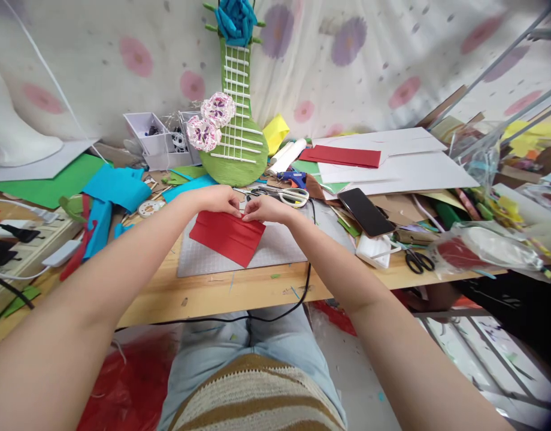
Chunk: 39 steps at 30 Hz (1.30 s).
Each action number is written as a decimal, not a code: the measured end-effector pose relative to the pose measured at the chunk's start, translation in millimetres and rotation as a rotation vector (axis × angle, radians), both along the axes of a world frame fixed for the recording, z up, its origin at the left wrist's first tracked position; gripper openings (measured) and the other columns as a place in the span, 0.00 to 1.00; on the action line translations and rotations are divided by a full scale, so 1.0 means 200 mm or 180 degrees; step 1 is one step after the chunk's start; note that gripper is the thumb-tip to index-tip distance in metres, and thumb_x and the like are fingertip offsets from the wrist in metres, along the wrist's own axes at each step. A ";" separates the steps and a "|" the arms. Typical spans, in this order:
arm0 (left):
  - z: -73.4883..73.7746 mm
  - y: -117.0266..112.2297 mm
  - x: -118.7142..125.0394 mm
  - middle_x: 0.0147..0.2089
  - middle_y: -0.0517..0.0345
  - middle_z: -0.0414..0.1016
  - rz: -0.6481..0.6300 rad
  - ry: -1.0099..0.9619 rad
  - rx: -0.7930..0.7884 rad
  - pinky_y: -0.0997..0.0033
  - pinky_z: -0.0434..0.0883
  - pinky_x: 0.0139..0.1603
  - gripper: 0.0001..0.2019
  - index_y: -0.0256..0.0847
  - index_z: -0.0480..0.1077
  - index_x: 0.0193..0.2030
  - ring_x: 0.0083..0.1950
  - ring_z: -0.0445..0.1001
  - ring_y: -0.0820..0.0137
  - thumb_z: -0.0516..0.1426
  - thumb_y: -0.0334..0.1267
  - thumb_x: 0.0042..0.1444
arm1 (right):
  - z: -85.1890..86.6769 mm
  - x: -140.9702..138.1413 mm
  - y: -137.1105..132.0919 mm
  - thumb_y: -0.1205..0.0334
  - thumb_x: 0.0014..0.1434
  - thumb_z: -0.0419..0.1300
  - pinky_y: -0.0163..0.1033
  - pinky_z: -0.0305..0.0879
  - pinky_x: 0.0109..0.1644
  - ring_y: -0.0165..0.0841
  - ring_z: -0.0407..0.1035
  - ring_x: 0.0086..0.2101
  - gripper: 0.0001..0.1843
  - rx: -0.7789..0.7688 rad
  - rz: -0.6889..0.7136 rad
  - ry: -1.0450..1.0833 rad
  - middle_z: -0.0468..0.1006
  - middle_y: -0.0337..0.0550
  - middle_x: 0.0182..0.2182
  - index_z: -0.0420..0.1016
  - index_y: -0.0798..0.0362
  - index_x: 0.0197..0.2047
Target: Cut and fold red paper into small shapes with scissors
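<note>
A red paper sheet (227,237) with fold lines lies on a grey cutting mat (275,248) at the middle of the wooden table (221,290). My left hand (219,200) and my right hand (267,209) meet at the sheet's far edge. Both pinch that edge with fingers pressed together, thumbs and fingertips nearly touching each other.
White-handled scissors (290,196) and a blue glue gun (292,178) lie just behind my hands. A green guitar-shaped craft (239,134) stands at the back. A phone (365,211), black scissors (418,261), blue felt (116,185), a power strip (19,251) and paper scraps crowd both sides.
</note>
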<state>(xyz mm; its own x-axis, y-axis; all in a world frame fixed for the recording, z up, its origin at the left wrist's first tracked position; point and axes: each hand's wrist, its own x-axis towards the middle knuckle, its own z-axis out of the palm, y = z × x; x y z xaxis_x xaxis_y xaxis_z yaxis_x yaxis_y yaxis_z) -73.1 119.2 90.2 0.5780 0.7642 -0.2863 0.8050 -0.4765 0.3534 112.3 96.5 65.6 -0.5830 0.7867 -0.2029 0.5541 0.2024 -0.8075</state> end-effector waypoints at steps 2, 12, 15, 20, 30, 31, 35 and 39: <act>0.03 0.02 -0.04 0.27 0.63 0.76 0.0114 -0.0061 -0.0112 0.76 0.57 0.30 0.12 0.44 0.78 0.29 0.29 0.67 0.72 0.60 0.49 0.42 | 0.00 0.03 0.01 0.61 0.47 0.62 0.30 0.52 0.27 0.22 0.56 0.21 0.07 0.0115 0.0083 -0.0001 0.65 0.32 0.19 0.71 0.56 0.27; 0.04 0.01 -0.15 0.28 0.62 0.77 0.0755 -0.0529 -0.0331 0.74 0.62 0.36 0.07 0.44 0.78 0.25 0.34 0.70 0.68 0.64 0.42 0.39 | -0.02 0.02 0.02 0.56 0.46 0.63 0.31 0.51 0.30 0.25 0.60 0.26 0.11 0.0340 0.0146 -0.0032 0.69 0.34 0.24 0.74 0.55 0.29; 0.04 -0.01 -0.16 0.27 0.61 0.77 0.0879 -0.0664 -0.0335 0.73 0.64 0.37 0.06 0.43 0.78 0.24 0.35 0.71 0.67 0.64 0.41 0.38 | -0.04 0.01 0.02 0.56 0.47 0.62 0.31 0.49 0.29 0.24 0.57 0.25 0.10 0.0364 0.0159 -0.0151 0.66 0.33 0.21 0.74 0.56 0.26; 0.05 -0.04 -0.22 0.25 0.58 0.77 0.1500 -0.1128 -0.0687 0.70 0.69 0.35 0.07 0.42 0.78 0.24 0.32 0.73 0.66 0.66 0.39 0.35 | -0.06 0.05 0.04 0.53 0.44 0.63 0.31 0.51 0.30 0.25 0.58 0.24 0.13 -0.0075 0.0193 0.0094 0.67 0.33 0.21 0.74 0.56 0.26; -0.09 -0.11 -0.25 0.35 0.54 0.79 0.1949 -0.2826 -0.1138 0.66 0.72 0.42 0.20 0.42 0.78 0.38 0.36 0.76 0.67 0.68 0.45 0.36 | -0.11 0.06 0.07 0.60 0.42 0.67 0.32 0.61 0.33 0.26 0.66 0.27 0.10 -0.1036 0.0153 0.0747 0.76 0.36 0.26 0.77 0.55 0.29; -0.12 -0.13 -0.24 0.38 0.52 0.79 0.1995 -0.3004 -0.1310 0.66 0.72 0.42 0.22 0.42 0.77 0.40 0.37 0.76 0.66 0.68 0.47 0.36 | -0.11 0.06 0.07 0.61 0.43 0.67 0.32 0.62 0.34 0.26 0.67 0.27 0.09 -0.1169 0.0104 0.0851 0.76 0.36 0.27 0.77 0.55 0.29; -0.17 -0.15 -0.23 0.41 0.46 0.79 0.2090 -0.2860 -0.1906 0.66 0.73 0.41 0.24 0.38 0.78 0.36 0.40 0.77 0.62 0.70 0.48 0.31 | -0.11 0.07 0.06 0.65 0.44 0.67 0.31 0.63 0.33 0.25 0.68 0.26 0.06 -0.1353 -0.0139 0.0913 0.77 0.36 0.26 0.77 0.55 0.28; -0.18 -0.12 -0.25 0.37 0.48 0.80 0.2165 -0.2535 -0.1977 0.66 0.73 0.39 0.23 0.39 0.78 0.34 0.37 0.77 0.63 0.70 0.46 0.27 | -0.12 0.08 0.05 0.68 0.43 0.67 0.30 0.63 0.33 0.25 0.68 0.26 0.05 -0.1428 -0.0372 0.0870 0.76 0.36 0.24 0.75 0.57 0.26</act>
